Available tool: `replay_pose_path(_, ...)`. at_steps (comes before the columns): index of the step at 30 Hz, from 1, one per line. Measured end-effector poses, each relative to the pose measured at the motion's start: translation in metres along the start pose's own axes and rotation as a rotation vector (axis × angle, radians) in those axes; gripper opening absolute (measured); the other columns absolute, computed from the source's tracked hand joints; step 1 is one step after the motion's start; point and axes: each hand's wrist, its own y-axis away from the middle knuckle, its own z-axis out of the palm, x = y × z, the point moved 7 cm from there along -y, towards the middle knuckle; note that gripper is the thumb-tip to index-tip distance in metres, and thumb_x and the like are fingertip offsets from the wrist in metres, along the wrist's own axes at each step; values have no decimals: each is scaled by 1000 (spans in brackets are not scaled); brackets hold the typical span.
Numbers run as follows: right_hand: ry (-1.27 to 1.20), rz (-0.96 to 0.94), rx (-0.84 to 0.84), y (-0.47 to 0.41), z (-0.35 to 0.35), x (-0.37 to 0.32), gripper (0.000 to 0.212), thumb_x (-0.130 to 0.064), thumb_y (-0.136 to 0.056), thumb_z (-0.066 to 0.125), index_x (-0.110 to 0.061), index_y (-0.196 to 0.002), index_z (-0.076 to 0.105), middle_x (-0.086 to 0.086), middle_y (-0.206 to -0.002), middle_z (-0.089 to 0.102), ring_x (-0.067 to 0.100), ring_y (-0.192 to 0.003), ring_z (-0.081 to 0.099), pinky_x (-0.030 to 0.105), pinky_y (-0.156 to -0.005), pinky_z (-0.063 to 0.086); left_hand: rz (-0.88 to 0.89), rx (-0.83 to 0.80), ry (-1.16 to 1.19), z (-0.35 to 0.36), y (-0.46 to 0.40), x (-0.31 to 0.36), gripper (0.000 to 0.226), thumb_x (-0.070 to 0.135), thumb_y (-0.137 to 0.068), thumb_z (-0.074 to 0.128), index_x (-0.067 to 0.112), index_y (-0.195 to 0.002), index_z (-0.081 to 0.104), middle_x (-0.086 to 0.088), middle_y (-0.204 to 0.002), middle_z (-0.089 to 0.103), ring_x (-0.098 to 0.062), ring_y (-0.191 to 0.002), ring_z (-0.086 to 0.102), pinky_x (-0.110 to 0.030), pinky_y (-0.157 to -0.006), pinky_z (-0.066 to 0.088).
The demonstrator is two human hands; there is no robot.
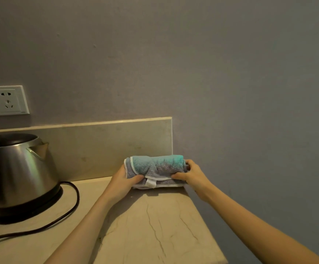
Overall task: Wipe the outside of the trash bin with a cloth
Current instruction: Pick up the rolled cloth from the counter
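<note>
Still at the grab-the-cloth stage; left hand [123, 181] and right hand [190, 175] each grip an end of the folded cloth [155, 169] at the counter's [155, 225] back corner. No trash bin in view, so next it probably needs lifting and carrying there.

Two bare forearms enter from the lower edge of the view, one from the lower left and one from the lower right. No sleeve, cuff or glove shows on either arm as far as the frame reaches. The left hand [123, 181] and the right hand [190, 175] are both bare: no ring, watch, bracelet or band is visible on the fingers or wrists. Both arms are slender and smooth, narrowing toward the wrists. The fingernails are too small and dim to make out. Nothing else of the person shows.
</note>
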Motion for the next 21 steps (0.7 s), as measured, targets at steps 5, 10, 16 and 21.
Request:
replay_pose_path(5,-77,-3,23,35,-32,-16,44,0,-77,71,-11,-113,47,9,-107,61,14,-80,67,20,-60,53,133,113,-66,26,12,43,36,32,-83,66,41,-115,53,15,-112,60,0,-102,58,-25,-84,48)
replay_pose_path(10,-96,-51,22,76,-74,-31,47,1,-77,71,-11,-118,51,12,-116,59,23,-96,66,29,-73,57,219,214,-134,54,30,79,39,38,-84,66,24,-118,54,2,-105,52,-9,-96,53,-30,-78,44)
replay_pose_path(16,-209,-112,-58,112,-132,-54,52,3,-79,45,-18,-125,55,7,-114,65,19,-89,63,35,-71,55,207,83,6,105,36,106,30,22,-86,67,32,-113,57,12,-96,70,1,-84,63,-19,-69,47)
replay_pose_path(21,-162,-130,23,130,-200,-66,47,4,-87,42,-19,-124,58,0,-104,70,12,-82,64,28,-65,53,167,82,199,170,38,134,38,27,-84,68,35,-119,56,22,-106,68,3,-98,63,-12,-77,48)
